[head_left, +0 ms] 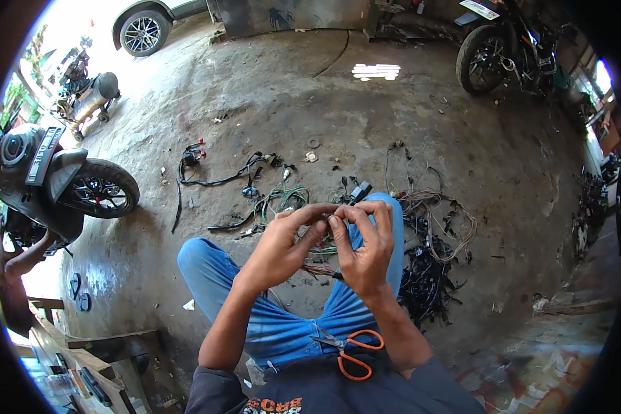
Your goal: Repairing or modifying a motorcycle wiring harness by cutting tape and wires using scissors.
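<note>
My left hand (284,243) and my right hand (366,250) meet over my knees, thumbs and forefingers pinched together. Something small and dark is between the fingertips, too hidden to name. Orange-handled scissors (355,355) lie on my lap with the blades pointing left. Beneath my hands, a bundle of cut coloured wires (317,270) shows between my legs. Just beyond, green and black wiring (283,200) with connectors is spread on the floor, and a grey connector (360,191) shows past my fingers.
A tangled heap of black wiring (428,283) and loose brown wires (455,238) lie right of my knee. A black harness (217,182) stretches out left. Motorcycles (93,186) stand left and far right, an air compressor (93,96) far left. Another person's arm (31,259) shows at the left edge.
</note>
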The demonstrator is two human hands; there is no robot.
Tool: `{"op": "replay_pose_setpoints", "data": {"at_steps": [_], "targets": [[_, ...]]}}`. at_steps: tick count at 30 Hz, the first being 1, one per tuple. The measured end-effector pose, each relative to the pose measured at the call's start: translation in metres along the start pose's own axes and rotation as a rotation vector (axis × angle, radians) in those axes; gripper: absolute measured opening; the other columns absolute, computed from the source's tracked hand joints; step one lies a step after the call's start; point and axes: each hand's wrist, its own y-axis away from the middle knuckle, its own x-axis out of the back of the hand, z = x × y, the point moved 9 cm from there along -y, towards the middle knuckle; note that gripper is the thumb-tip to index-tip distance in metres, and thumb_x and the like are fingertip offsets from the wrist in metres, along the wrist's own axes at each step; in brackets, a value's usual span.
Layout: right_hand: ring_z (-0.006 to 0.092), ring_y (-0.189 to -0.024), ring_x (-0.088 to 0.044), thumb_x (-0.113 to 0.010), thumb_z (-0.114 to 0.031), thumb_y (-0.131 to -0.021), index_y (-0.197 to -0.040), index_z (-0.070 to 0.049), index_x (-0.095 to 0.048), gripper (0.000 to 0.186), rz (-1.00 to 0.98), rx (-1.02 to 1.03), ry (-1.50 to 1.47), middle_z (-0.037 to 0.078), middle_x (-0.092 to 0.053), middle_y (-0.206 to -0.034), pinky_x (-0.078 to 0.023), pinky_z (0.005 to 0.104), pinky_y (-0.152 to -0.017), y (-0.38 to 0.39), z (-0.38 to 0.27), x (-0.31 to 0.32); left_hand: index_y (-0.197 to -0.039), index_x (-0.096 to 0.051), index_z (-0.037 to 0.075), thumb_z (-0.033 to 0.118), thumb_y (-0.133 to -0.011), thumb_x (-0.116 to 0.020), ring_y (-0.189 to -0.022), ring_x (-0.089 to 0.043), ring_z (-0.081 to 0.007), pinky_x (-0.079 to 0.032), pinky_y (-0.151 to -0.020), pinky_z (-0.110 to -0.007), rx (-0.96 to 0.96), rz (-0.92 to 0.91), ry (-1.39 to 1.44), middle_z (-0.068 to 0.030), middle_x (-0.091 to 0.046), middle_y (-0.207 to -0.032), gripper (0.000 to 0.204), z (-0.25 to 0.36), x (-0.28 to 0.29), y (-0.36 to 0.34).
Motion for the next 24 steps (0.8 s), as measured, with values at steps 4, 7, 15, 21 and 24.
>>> {"op": "replay_pose_setpoints", "data": {"at_steps": [4, 7, 15, 21, 24], "targets": [[0.0247, -0.096, -0.049, -0.075, -0.013, -0.086, -0.095, -0.004, -0.072, 0.013, 0.029, 0.162, 0.238, 0.005, -0.058, -0.096, -0.037, 0.0396, -0.086, -0.01, -0.01, 0.007, -0.122, -0.064, 0.003, 0.014, -0.093, -0.066, -0.1, -0.062, -0.0299, -0.039, -0.099, -0.04, -0.167, 0.023, -0.427, -0.0136, -0.068, -0.108, 0.032, 0.026, -0.007, 0.001], [0.0256, -0.101, -0.048, -0.075, -0.016, -0.086, -0.093, -0.006, -0.073, 0.013, 0.068, 0.204, 0.352, 0.004, -0.058, -0.096, -0.034, 0.0433, -0.09, -0.016, -0.013, 0.013, -0.119, -0.064, 0.004, 0.015, -0.09, -0.069, -0.092, -0.06, -0.0247, -0.035, -0.093, -0.038, -0.242, 0.065, -0.535, -0.0099, -0.067, -0.096, 0.032, 0.031, -0.01, -0.005], [0.0157, -0.092, -0.058, -0.073, -0.014, -0.087, -0.093, 0.0, -0.073, 0.016, -0.434, -0.359, -0.099, 0.004, -0.062, -0.091, -0.047, 0.0299, -0.081, -0.033, 0.043, -0.007, -0.113, -0.065, 0.01, 0.015, -0.087, -0.074, -0.076, -0.057, -0.0194, -0.038, -0.08, -0.036, -0.418, 0.176, -0.557, -0.0037, -0.061, -0.078, 0.028, 0.035, -0.004, -0.001], [0.0064, -0.074, -0.058, -0.071, -0.014, -0.089, -0.099, 0.0, -0.072, 0.017, -0.721, -0.781, -0.667, -0.003, -0.058, -0.074, -0.045, 0.0226, -0.066, -0.008, 0.076, -0.028, -0.107, -0.068, 0.01, 0.013, -0.082, -0.079, -0.07, -0.055, -0.0178, -0.041, -0.076, -0.035, -0.683, 0.099, -0.607, -0.0001, -0.06, -0.077, 0.027, 0.042, -0.005, 0.008], [0.0029, -0.07, -0.053, -0.067, -0.016, -0.093, -0.111, 0.001, -0.068, 0.024, -0.887, -1.137, -1.097, 0.001, -0.064, -0.084, -0.035, 0.0175, -0.044, 0.024, 0.071, -0.049, -0.105, -0.069, 0.009, 0.012, -0.081, -0.079, -0.07, -0.056, -0.0182, -0.041, -0.075, -0.036, -0.741, 0.118, -0.628, 0.0006, -0.062, -0.079, 0.027, 0.042, -0.001, 0.012]]}}
